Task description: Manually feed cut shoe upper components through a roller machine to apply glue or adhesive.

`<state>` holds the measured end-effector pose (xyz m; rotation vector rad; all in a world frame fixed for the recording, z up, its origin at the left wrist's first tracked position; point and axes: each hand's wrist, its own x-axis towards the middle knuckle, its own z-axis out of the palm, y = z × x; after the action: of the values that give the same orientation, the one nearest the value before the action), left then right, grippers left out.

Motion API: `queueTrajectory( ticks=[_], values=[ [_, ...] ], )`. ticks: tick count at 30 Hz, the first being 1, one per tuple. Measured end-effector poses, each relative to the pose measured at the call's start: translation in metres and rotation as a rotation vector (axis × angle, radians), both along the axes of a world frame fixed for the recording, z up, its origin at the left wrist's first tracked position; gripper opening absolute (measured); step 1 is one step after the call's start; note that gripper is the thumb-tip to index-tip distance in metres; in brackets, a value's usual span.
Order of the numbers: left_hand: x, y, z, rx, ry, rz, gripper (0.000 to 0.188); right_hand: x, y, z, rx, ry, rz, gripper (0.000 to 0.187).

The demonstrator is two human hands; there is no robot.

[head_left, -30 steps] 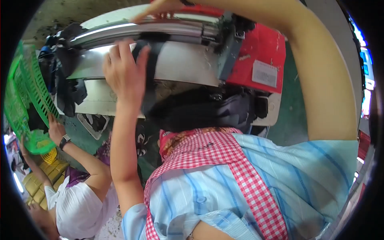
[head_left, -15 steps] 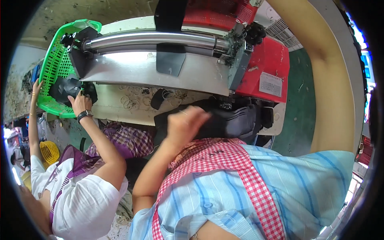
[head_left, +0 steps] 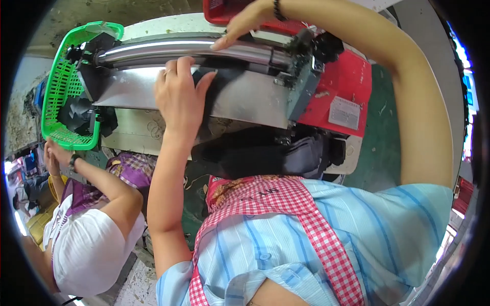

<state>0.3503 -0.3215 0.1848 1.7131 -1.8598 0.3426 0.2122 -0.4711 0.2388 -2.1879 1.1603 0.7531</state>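
Thumb spread, the left hand [head_left: 178,99] best keeps the black piece [head_left: 220,80] flat, near of the roller [head_left: 153,48]; far right hand's [head_left: 251,21] grip, cannot tell.

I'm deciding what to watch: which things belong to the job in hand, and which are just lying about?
In use: black piece, at the left hand; roller, at the right hand; metal plate.

Seemingly lying about: red basket; pale loops.
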Motion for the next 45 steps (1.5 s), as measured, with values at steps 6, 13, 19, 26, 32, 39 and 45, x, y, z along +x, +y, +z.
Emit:
queueTrajectory(
  ticks=[6,13,19,26,32,39,45],
  values=[
    [-0.104,0.122,-0.052,0.407,0.279,-0.667,0.029,-0.007,-0.065,0.015,0.251,-0.326,-0.212,0.049],
    [-0.093,0.133,-0.069,0.261,0.502,-0.753,0.016,-0.042,-0.117,0.069,-0.562,-0.720,0.173,0.024],
    [-0.006,0.092,0.002,0.714,0.737,-0.187,0.027,-0.047,-0.108,0.069,-1.044,-0.754,0.149,0.020],
    [0.022,0.005,-0.002,0.488,0.345,0.077,0.041,-0.009,-0.038,0.001,0.237,-0.120,0.203,0.078],
    [-0.083,0.113,-0.023,0.473,0.247,-0.656,0.047,-0.028,-0.083,-0.009,0.200,-0.356,0.111,0.056],
    [-0.093,0.132,-0.065,0.368,0.335,-0.713,0.021,-0.029,-0.131,0.049,-0.493,-0.795,0.340,0.031],
    [-0.020,0.104,-0.003,0.520,0.762,-0.288,0.015,-0.036,-0.118,0.062,-0.933,-0.787,0.167,0.018]
  ],
)
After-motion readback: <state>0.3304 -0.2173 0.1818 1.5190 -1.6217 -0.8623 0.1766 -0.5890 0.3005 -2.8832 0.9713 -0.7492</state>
